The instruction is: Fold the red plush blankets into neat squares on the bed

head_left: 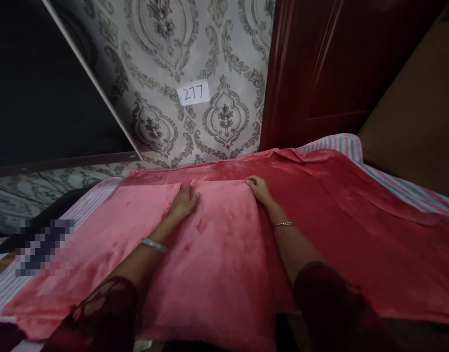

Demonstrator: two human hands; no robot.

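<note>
A pink plush cloth point(220, 244) lies flat in front of me, its straight far edge running between my two hands. At the far left corner of that edge, the fingers of my left hand point(183, 202) close on the cloth. My right hand point(259, 189) pinches the far right corner between thumb and fingers. To the left spreads another pink plush panel point(136, 215), separated by a narrow gap near my left hand. I cannot tell whether both panels are one piece. Underneath is a darker red plush blanket point(341, 234).
Striped cloth point(393, 183) shows past the red blanket at both sides. Behind stands a patterned wall point(195, 127) with a paper label point(193, 92) reading 277. A dark screen point(55, 93) is at left, a dark red wooden panel point(312, 63) at right.
</note>
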